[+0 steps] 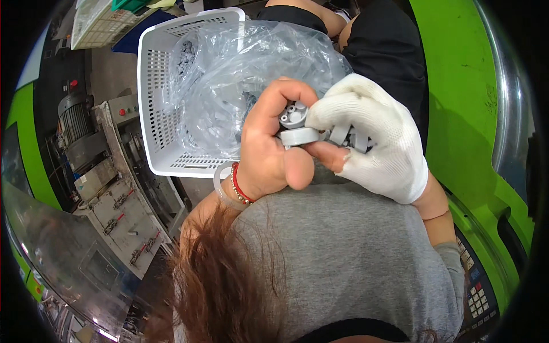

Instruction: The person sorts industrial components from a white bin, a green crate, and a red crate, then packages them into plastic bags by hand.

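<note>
My left hand (269, 143) is bare, with a red bead bracelet at the wrist, and it grips a small grey round plastic part (296, 124) with holes in its top. My right hand (372, 137) wears a white knit glove with the fingertips cut off. It pinches the same grey part from the right and holds several more grey plastic pieces (349, 136) in its palm. Both hands meet close in front of my chest, above a white perforated basket (150, 91) lined with a clear plastic bag (229, 74) of grey parts.
A green machine housing (457, 86) curves along the right, with a keypad panel (477, 288) at the lower right. Grey metal machinery with a motor (71, 117) stands at the left. Another person in black (377, 40) sits beyond the basket.
</note>
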A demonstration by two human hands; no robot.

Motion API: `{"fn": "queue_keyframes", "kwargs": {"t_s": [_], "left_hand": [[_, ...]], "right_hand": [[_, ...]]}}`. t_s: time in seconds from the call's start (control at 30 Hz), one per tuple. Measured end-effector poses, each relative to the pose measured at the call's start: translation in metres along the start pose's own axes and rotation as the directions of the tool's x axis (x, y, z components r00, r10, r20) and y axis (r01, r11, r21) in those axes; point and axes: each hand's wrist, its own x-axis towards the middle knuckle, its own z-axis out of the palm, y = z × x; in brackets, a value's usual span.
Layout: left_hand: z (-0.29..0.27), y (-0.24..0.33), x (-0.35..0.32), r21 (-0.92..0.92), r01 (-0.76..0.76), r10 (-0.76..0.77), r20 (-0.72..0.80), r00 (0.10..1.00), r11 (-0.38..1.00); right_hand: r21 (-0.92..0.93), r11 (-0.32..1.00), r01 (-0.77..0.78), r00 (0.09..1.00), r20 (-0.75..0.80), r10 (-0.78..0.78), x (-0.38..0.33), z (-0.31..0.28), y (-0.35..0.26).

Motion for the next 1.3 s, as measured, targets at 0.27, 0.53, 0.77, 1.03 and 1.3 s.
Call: {"fn": "queue_keyframes", "kwargs": {"t_s": [0.27, 0.53, 0.77, 1.03, 1.3], "left_hand": [[0.0, 0.006, -0.005, -0.326, 0.113, -0.108, 0.033, 0.994, 0.939], [0.003, 0.007, -0.005, -0.391, 0.146, -0.13, 0.068, 0.989, 0.908], [-0.001, 0.009, -0.001, -0.376, -0.052, 0.064, 0.019, 0.998, 0.925], [0.001, 0.014, 0.0, -0.597, 0.131, -0.105, 0.078, 0.991, 0.792], [-0.002, 0.012, 0.002, -0.762, 0.157, -0.131, 0.095, 0.987, 0.628]], "right_hand": [[-0.102, 0.994, 0.04, 0.992, -0.118, -0.052, -0.001, -0.004, -0.009], [0.13, 0.991, -0.042, 0.997, -0.052, 0.049, 0.001, -0.008, 0.006], [0.772, -0.348, -0.532, 0.762, 0.616, 0.201, -0.009, -0.003, 0.04], [0.745, -0.488, -0.455, 0.815, 0.569, 0.107, -0.01, 0.003, 0.05], [0.909, -0.136, -0.394, 0.843, 0.417, 0.339, -0.01, -0.002, 0.042]]}}
